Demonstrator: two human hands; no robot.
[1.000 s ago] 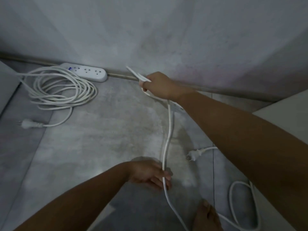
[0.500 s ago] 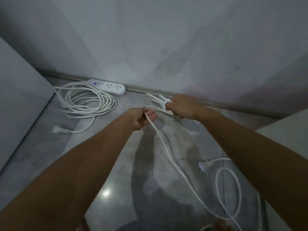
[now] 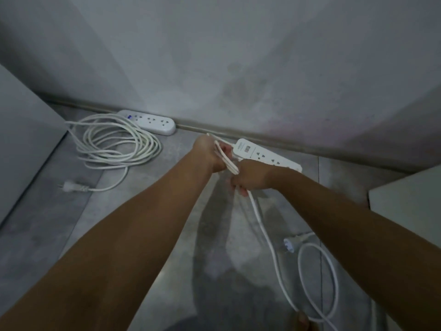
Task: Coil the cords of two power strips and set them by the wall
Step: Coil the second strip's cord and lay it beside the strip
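Note:
A white power strip [image 3: 152,121] lies against the wall at the back left, its cord [image 3: 114,144] coiled on the floor in front of it and its plug [image 3: 71,186] lying loose. A second white power strip [image 3: 265,155] lies by the wall at centre right. My left hand [image 3: 210,154] is closed on several gathered loops of this strip's cord [image 3: 226,158]. Just below it, my right hand [image 3: 250,177] grips the same cord. From there the loose cord [image 3: 265,232] trails down to a loop [image 3: 331,283] and its plug [image 3: 290,244] on the floor.
The grey wall [image 3: 238,68] meets the grey floor [image 3: 155,199] along a skirting line. A pale panel [image 3: 21,139] stands at the left and a pale block [image 3: 405,204] at the right. A toe [image 3: 303,318] shows at the bottom edge.
My left hand rose from low on the cord to the bundle near the wall and took the loops. My right hand shifted below it onto the trailing cord. The second strip came into view.

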